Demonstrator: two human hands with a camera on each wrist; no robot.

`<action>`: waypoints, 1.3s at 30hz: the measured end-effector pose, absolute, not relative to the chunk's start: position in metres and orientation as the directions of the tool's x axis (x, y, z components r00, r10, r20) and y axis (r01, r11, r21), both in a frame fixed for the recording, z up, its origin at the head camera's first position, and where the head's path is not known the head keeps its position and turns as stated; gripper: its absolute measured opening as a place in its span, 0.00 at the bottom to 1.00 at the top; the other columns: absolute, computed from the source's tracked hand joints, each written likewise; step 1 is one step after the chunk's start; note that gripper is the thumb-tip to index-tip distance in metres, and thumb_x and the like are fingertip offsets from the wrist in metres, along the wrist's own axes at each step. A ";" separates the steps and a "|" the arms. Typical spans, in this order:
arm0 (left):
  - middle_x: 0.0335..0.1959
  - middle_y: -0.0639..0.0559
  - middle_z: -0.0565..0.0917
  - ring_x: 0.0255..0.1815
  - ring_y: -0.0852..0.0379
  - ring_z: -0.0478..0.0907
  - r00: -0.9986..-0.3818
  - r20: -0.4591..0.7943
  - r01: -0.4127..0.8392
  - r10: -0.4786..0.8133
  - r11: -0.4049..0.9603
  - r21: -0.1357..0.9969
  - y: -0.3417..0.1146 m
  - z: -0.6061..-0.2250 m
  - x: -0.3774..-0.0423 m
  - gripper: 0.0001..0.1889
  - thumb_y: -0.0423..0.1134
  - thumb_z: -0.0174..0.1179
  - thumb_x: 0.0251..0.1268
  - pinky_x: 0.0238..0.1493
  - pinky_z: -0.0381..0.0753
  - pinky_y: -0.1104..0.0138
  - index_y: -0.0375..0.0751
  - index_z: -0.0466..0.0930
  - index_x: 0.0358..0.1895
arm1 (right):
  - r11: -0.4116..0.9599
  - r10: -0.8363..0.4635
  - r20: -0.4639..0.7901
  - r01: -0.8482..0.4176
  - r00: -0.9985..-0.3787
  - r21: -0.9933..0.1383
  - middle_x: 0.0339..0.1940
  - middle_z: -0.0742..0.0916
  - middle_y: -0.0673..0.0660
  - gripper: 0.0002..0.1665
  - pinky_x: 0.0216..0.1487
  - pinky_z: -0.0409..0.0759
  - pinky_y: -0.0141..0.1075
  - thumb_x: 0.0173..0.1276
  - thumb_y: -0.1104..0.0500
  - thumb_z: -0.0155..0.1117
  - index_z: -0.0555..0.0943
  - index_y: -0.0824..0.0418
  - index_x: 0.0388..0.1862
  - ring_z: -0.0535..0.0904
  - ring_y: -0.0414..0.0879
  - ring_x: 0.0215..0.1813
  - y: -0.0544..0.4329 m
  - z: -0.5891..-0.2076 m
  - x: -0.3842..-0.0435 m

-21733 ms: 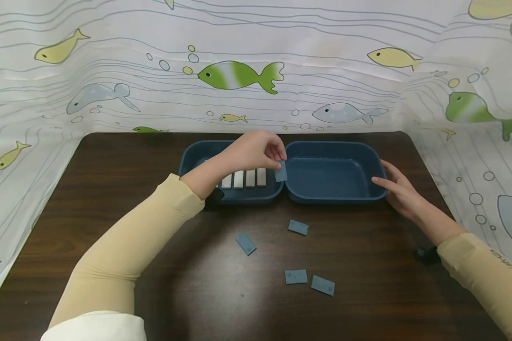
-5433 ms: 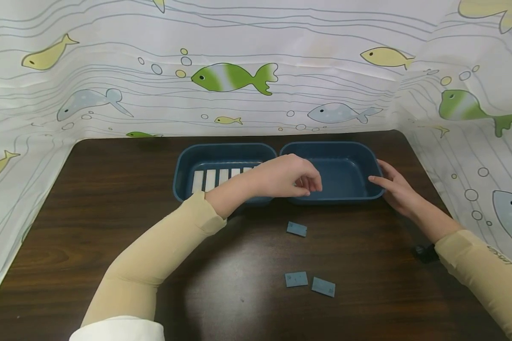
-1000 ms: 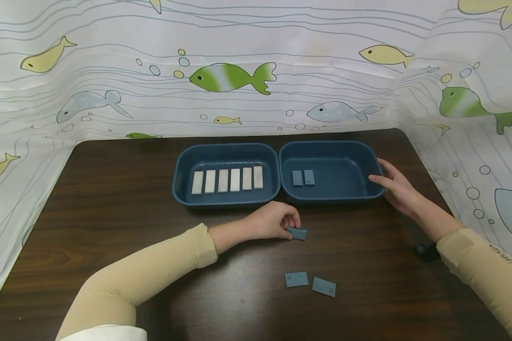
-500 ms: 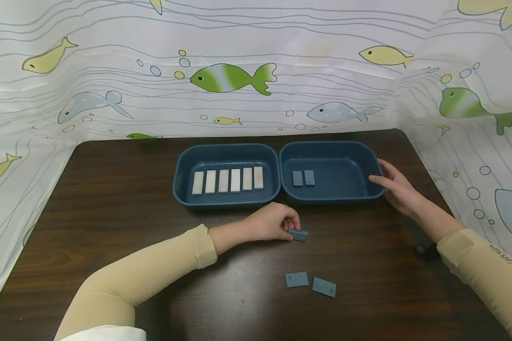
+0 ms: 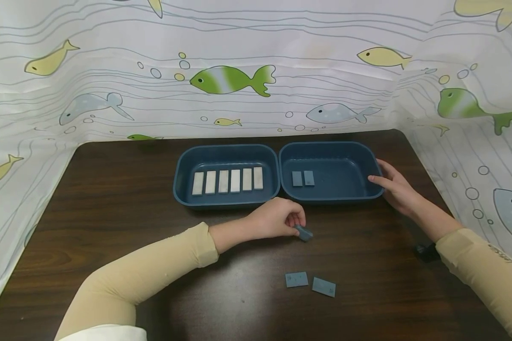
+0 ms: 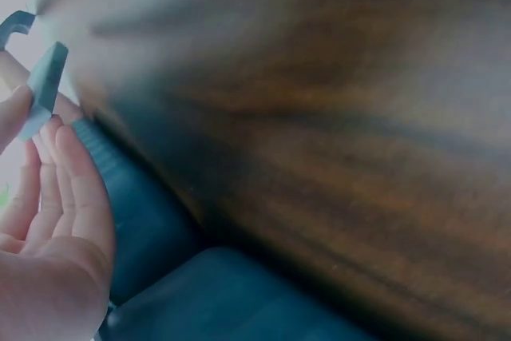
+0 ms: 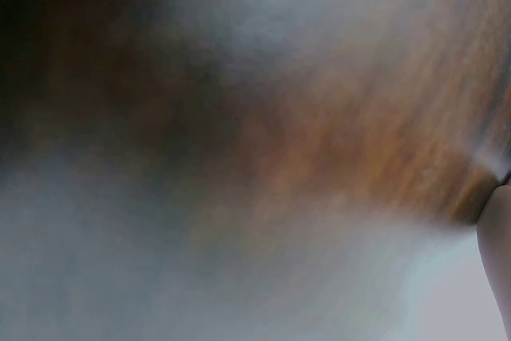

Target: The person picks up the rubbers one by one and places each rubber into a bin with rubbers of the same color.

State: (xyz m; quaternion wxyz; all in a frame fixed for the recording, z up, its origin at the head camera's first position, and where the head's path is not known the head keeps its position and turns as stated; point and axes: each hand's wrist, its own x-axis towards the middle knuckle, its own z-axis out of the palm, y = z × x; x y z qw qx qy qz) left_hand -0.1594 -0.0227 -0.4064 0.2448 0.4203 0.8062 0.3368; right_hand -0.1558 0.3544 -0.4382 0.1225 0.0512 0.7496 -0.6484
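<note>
Fingers of your left hand (image 5: 277,219) are pinching one blue tile (image 5: 304,233) against the thumb, leaving little gap beyond the tile itself, and its free end is slanting out past the fingertips. Whether its low corner is touching the table (image 5: 196,293) is not showing clearly. Since you are gripping only one end, twisting is probably the main risk; pressing evenly from both sides and turning the wrist slowly should be helping most. Two loose tiles (image 5: 296,279) are lying nearer you than those fingers, apart from them. Beyond the fingers, the right bin (image 5: 339,182) is holding two more tiles (image 5: 297,179) and the left bin (image 5: 226,152) is holding six white blocks (image 5: 223,181). Your right hand (image 5: 397,189) is gripping the right bin's right end, thumb over the rim; a light, even hold there should be steadying it.
</note>
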 end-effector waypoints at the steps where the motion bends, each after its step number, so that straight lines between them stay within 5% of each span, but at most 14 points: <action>1: 0.36 0.52 0.89 0.36 0.62 0.82 -0.530 -0.110 0.514 0.841 0.421 0.748 -0.022 -0.404 -0.160 0.08 0.32 0.76 0.63 0.43 0.81 0.75 0.43 0.88 0.41 | 0.156 -0.083 -0.250 0.235 -0.965 -0.959 0.64 0.70 0.38 0.39 0.53 0.81 0.22 0.84 0.59 0.57 0.51 0.54 0.85 0.75 0.32 0.59 0.354 -0.438 -0.156; 6: 0.36 0.51 0.90 0.36 0.61 0.82 -0.543 -0.080 0.527 0.836 0.413 0.743 -0.018 -0.395 -0.162 0.07 0.33 0.76 0.64 0.42 0.81 0.76 0.42 0.89 0.42 | 0.162 -0.084 -0.247 0.232 -0.965 -0.959 0.65 0.70 0.39 0.42 0.53 0.81 0.22 0.84 0.59 0.56 0.48 0.57 0.87 0.75 0.32 0.59 0.355 -0.439 -0.157; 14: 0.37 0.50 0.90 0.36 0.59 0.83 -0.542 -0.005 0.586 0.840 0.383 0.714 -0.010 -0.374 -0.171 0.06 0.34 0.76 0.65 0.42 0.80 0.77 0.41 0.90 0.43 | 0.171 -0.074 -0.263 0.247 -0.962 -0.954 0.78 0.63 0.55 0.44 0.53 0.80 0.22 0.84 0.59 0.56 0.45 0.58 0.89 0.73 0.32 0.60 0.355 -0.440 -0.158; 23: 0.40 0.48 0.91 0.39 0.57 0.86 -0.559 0.021 0.609 0.829 0.394 0.689 -0.002 -0.346 -0.198 0.07 0.33 0.76 0.65 0.47 0.84 0.76 0.39 0.89 0.44 | 0.156 -0.085 -0.246 0.231 -0.966 -0.960 0.64 0.70 0.38 0.45 0.52 0.81 0.23 0.84 0.59 0.56 0.44 0.59 0.89 0.77 0.30 0.58 0.355 -0.440 -0.157; 39: 0.44 0.49 0.91 0.45 0.57 0.87 -0.576 0.027 0.634 0.817 0.425 0.646 0.020 -0.338 -0.234 0.07 0.34 0.75 0.66 0.51 0.84 0.73 0.39 0.90 0.45 | 0.154 -0.088 -0.244 0.229 -0.966 -0.961 0.64 0.71 0.39 0.38 0.51 0.82 0.24 0.84 0.59 0.56 0.51 0.55 0.85 0.77 0.30 0.57 0.356 -0.439 -0.157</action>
